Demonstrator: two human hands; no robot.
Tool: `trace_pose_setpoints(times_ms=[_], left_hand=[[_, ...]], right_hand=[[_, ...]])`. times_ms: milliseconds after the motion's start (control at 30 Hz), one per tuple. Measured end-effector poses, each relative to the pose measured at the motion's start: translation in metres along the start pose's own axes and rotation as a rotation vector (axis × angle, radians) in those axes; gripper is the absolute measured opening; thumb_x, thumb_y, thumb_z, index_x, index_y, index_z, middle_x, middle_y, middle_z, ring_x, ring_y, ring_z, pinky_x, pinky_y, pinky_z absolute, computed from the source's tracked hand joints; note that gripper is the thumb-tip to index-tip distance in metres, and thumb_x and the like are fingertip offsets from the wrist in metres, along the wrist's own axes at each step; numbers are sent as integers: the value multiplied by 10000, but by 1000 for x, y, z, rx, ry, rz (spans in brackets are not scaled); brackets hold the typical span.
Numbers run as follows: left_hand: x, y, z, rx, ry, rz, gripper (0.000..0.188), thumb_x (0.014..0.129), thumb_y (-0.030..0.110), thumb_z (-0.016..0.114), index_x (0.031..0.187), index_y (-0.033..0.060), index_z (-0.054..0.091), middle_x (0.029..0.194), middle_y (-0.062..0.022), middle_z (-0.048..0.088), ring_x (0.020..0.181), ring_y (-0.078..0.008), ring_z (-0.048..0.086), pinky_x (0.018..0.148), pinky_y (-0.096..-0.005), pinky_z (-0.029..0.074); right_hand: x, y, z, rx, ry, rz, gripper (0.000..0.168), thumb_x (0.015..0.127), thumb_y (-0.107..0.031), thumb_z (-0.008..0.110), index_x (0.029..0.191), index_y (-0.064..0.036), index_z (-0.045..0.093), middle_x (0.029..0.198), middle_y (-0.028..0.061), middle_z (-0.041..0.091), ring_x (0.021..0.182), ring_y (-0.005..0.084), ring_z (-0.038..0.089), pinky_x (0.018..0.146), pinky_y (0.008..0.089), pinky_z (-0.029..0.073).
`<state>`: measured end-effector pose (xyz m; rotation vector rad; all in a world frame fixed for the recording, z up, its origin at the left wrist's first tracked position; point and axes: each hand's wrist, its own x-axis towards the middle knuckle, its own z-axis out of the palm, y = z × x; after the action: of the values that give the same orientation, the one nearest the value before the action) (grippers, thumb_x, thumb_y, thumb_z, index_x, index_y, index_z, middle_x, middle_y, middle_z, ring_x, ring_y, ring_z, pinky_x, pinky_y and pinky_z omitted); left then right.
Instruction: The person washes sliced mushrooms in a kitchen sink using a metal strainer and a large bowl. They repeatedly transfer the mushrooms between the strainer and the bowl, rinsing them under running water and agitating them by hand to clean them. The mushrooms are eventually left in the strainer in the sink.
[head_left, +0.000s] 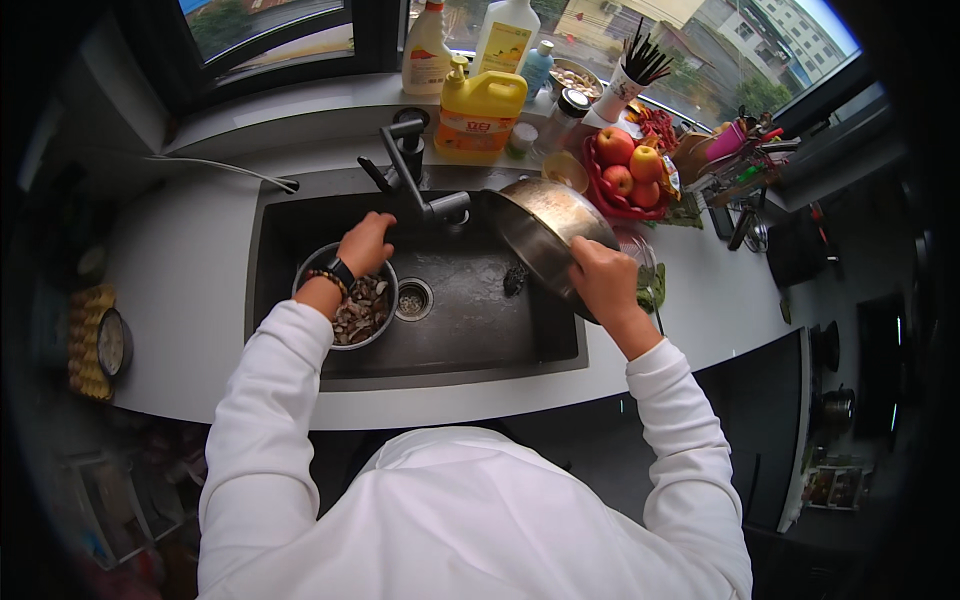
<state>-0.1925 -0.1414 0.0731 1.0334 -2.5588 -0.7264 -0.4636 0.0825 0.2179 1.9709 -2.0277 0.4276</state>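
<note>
My right hand (606, 281) grips the rim of a large metal basin (555, 232), which is tilted on its side over the right part of the dark sink (465, 352). Above a metal pot (390, 319) at the sink's left, my left hand (366, 244) is raised with its fingers apart and nothing seen in them. Brown pieces of food, perhaps sliced mushrooms (361, 311), lie in that pot. Between the hands stands a black faucet (416, 176); no stream of water can be made out. A dark scouring pad (515, 280) rests in the sink near the basin.
Behind the sink stand a yellow detergent jug (480, 112), a glass jar (561, 124) and several bottles. A red basket (637, 210) of apples is right of the basin, with a strainer (637, 251) below it. Egg trays (90, 341) and a bowl (114, 343) are at far left.
</note>
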Motion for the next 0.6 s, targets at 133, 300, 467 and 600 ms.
trace_pose_setpoints(times_ms=[133,300,467,600], left_hand=[[-24,38,-13,-57,-78,120,288,710,106,631,987,60,569,953,-127,543,901,-308,561,779,-384,469],[-16,98,-65,-155,168,267,221,696,103,664,865,56,531,856,-96,538,789,-295,564,681,-368,465],[12,148,-119,-103,416,544,611,632,113,730,1154,74,416,1070,-138,487,1034,-318,485,869,-377,422],[37,178,-132,6,297,491,772,671,157,719,1331,150,320,1045,-134,573,933,-291,583,758,-379,492]], right_hand=[[-10,-2,-34,-12,192,-26,183,631,-48,607,670,-88,432,594,78,480,538,281,536,465,383,411],[-7,-6,-77,-9,321,-95,183,623,-9,616,662,-68,447,580,83,451,522,268,515,467,350,394],[-1,-2,-102,12,391,-231,193,631,-3,615,620,-59,430,566,71,419,489,235,476,463,325,386],[1,3,-114,47,429,-314,220,614,19,634,617,-51,425,599,70,471,507,234,491,476,321,391]])
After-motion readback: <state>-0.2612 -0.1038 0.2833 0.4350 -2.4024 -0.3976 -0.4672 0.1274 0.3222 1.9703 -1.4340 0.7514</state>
